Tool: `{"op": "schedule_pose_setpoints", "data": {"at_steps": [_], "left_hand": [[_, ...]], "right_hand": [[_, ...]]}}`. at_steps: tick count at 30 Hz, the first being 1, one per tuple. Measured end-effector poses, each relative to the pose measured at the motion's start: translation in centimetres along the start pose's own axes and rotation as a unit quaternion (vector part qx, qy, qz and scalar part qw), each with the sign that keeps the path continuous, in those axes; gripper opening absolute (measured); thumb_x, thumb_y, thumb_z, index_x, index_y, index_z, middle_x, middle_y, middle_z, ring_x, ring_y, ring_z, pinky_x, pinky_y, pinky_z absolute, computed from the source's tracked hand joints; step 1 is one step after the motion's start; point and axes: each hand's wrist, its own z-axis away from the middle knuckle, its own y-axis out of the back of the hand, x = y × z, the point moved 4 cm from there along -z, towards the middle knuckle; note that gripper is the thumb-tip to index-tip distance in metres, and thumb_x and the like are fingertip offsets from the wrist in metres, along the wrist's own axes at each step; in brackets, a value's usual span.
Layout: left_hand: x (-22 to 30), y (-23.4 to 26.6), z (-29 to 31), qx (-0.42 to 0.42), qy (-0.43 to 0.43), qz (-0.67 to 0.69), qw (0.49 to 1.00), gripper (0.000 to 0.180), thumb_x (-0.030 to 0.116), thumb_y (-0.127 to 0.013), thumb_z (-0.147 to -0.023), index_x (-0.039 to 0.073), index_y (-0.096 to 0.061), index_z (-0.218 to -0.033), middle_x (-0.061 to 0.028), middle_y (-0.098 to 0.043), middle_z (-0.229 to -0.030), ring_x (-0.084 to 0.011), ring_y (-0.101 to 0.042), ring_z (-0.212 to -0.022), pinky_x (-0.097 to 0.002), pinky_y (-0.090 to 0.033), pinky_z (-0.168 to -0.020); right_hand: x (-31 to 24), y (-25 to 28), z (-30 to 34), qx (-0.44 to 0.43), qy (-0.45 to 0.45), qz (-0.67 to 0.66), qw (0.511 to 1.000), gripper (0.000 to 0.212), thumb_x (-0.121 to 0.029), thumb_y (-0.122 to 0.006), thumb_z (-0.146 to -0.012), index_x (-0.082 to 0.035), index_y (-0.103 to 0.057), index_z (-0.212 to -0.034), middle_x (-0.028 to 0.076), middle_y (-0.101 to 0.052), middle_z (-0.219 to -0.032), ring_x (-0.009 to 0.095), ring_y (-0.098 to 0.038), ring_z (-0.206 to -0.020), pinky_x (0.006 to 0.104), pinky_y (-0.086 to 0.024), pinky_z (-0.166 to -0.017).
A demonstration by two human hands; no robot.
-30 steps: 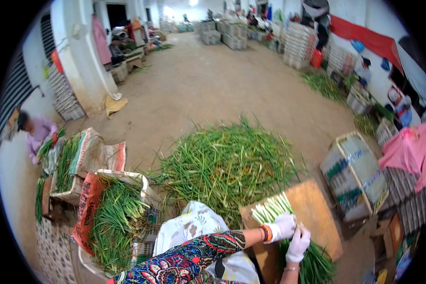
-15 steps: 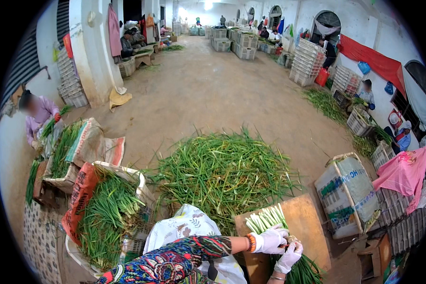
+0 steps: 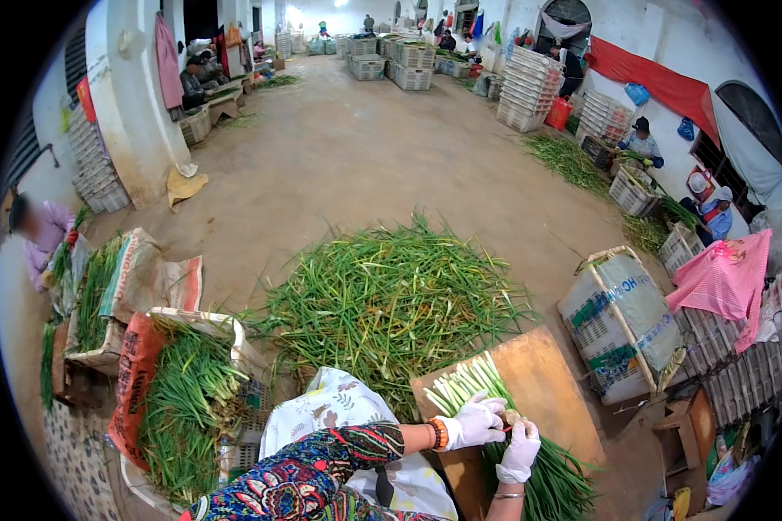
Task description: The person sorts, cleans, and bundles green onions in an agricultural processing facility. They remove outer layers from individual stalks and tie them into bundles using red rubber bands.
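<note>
A bunch of scallions (image 3: 552, 482) lies across a wooden board (image 3: 573, 408) at the lower right, white stalk ends toward the far left and green leaves toward me. My left hand (image 3: 478, 421), in a white glove with an orange bead bracelet at the wrist, has its fingers closed at the middle of the bunch. Close beside it my right hand (image 3: 520, 451), also gloved, pinches at the same spot. A small tan piece, perhaps a tie, shows between the fingertips; its kind is hard to make out.
A big heap of loose green leaves (image 3: 391, 304) covers the floor beyond the board. To the left stands a crate of scallions (image 3: 239, 347) with an orange sack (image 3: 135, 382). A lined crate (image 3: 617, 321) is at the right. Several people sit working along both walls.
The view has shifted, so the surroundings sit further left and slightly higher. Both hands stay close together on the scallions; the right hand's fingers now point up at the tan piece.
</note>
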Motion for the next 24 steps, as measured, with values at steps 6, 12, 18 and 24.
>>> {"op": "schedule_pose_setpoints", "data": {"at_steps": [6,12,18,24], "left_hand": [[-0.3,0.5,-0.2,-0.06,0.026,0.097,0.993,0.014,0.027,-0.064,-0.073,0.014,-0.068,-0.076,-0.0023,-0.052,-0.116,-0.023,-0.031,-0.126,-0.0538,-0.004,-0.103],[0.0,1.3,0.1,-0.133,0.016,0.153,0.979,0.014,0.027,-0.064,-0.07,0.016,-0.069,-0.077,-0.0049,-0.037,-0.135,-0.0278,-0.017,-0.132,-0.0569,0.003,-0.101],[0.1,2.4,1.1,-0.205,-0.028,0.125,0.97,0.014,0.025,-0.064,-0.071,0.014,-0.07,-0.077,-0.0006,-0.029,-0.14,-0.0242,-0.006,-0.134,-0.0567,0.009,-0.1],[6.8,4.1,-1.9,-0.317,-0.134,0.057,0.937,0.041,0.04,-0.055,-0.079,0.003,-0.062,-0.096,-0.0194,-0.056,-0.109,-0.0325,-0.056,-0.096,-0.0332,-0.045,-0.083]], "right_hand": [[0.4,0.5,6.5,-0.301,-0.334,-0.462,0.765,0.058,-0.049,-0.026,-0.091,-0.014,-0.036,-0.046,-0.002,-0.034,-0.038,0.01,-0.022,-0.025,0.0229,-0.021,-0.027],[-0.7,-4.5,6.7,-0.164,-0.365,-0.49,0.775,0.039,-0.035,-0.035,-0.091,-0.007,-0.047,-0.116,0.008,-0.054,-0.111,0.018,-0.052,-0.1,0.0316,-0.047,-0.082],[3.5,-4.3,5.7,-0.17,-0.338,-0.488,0.787,0.035,-0.03,-0.042,-0.088,-0.009,-0.049,-0.115,0.003,-0.055,-0.11,0.016,-0.055,-0.095,0.0308,-0.048,-0.082],[9.9,-3.4,7.6,-0.101,-0.447,-0.464,0.758,0.022,-0.02,-0.056,-0.079,-0.009,-0.056,-0.099,0.006,-0.061,-0.099,0.026,-0.055,-0.098,0.0445,-0.042,-0.088]]}}
